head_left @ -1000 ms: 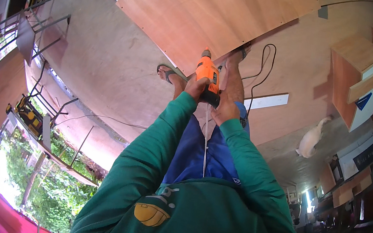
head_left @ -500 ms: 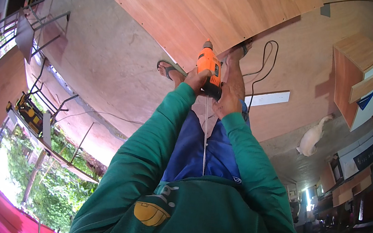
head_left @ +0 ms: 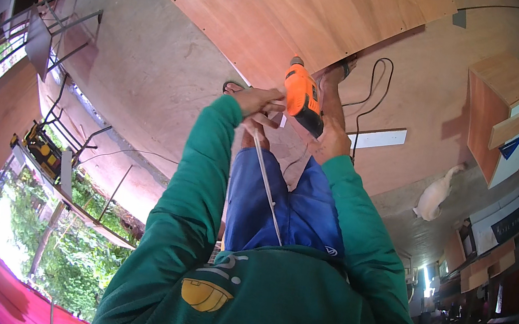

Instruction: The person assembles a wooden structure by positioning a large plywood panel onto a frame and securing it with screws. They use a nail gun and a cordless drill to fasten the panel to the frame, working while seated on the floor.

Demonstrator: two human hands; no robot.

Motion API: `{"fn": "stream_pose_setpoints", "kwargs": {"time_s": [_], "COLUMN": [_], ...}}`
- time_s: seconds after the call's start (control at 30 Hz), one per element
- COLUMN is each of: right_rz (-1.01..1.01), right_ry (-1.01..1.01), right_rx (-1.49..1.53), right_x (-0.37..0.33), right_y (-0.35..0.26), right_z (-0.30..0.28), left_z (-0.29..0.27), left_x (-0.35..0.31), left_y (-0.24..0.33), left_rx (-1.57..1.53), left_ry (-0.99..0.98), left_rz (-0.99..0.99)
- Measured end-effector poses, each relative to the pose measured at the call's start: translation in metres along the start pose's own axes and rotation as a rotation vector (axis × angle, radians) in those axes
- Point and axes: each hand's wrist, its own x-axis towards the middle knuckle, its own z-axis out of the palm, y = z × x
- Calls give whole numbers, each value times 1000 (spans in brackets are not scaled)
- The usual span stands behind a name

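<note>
An orange and black power drill (head_left: 304, 97) is held in my right hand (head_left: 333, 143), which wraps round its handle. The drill's chuck points up and slightly left, over the near corner of a large wooden panel (head_left: 285, 15). My left hand (head_left: 257, 103) is off the drill, just left of its body, with fingers stretched out and apart. A thin white cord (head_left: 267, 186) runs from my waist up toward the left hand; whether the hand touches it I cannot tell.
A black cable (head_left: 373, 95) loops on the floor right of the drill, by a white strip (head_left: 377, 137). A pale animal (head_left: 433, 195) lies farther right, below a wooden cabinet (head_left: 499, 111). Metal-framed furniture (head_left: 59, 37) stands left. My feet are beside the panel.
My left hand has let go of the drill and moved left, its fingers opening. The drill has shifted slightly right and tilted in my right hand. The white cord now slants left.
</note>
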Motion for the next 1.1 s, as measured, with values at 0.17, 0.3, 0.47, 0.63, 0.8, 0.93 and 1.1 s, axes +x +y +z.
{"fn": "stream_pose_setpoints", "kwargs": {"time_s": [0.17, 0.3, 0.47, 0.63, 0.8, 0.93, 1.1], "right_rz": [4, -14, -29, -8, -7, -33, -12], "right_ry": [-3, 10, 52, 49, 73, 94, 84], "right_rx": [32, 28, -11, 14, 40, 27, 97], "right_x": [-5, -2, 4, 2, 5, 8, 9], "right_y": [-2, -3, -6, -6, -1, 5, 10], "right_z": [-10, -6, 8, 14, 22, 30, 34], "left_z": [-85, -71, 24, 77, 94, 102, 107], "left_x": [-46, -20, 34, 44, 48, 55, 57], "left_y": [1, 4, -6, -8, -13, -15, -15], "left_rx": [-18, 245, 10, -138, 84, 136, 189], "left_ry": [165, 421, 451, 387, 639, 762, 813], "left_rz": [-44, 26, 348, 652, 752, 749, 783]}}
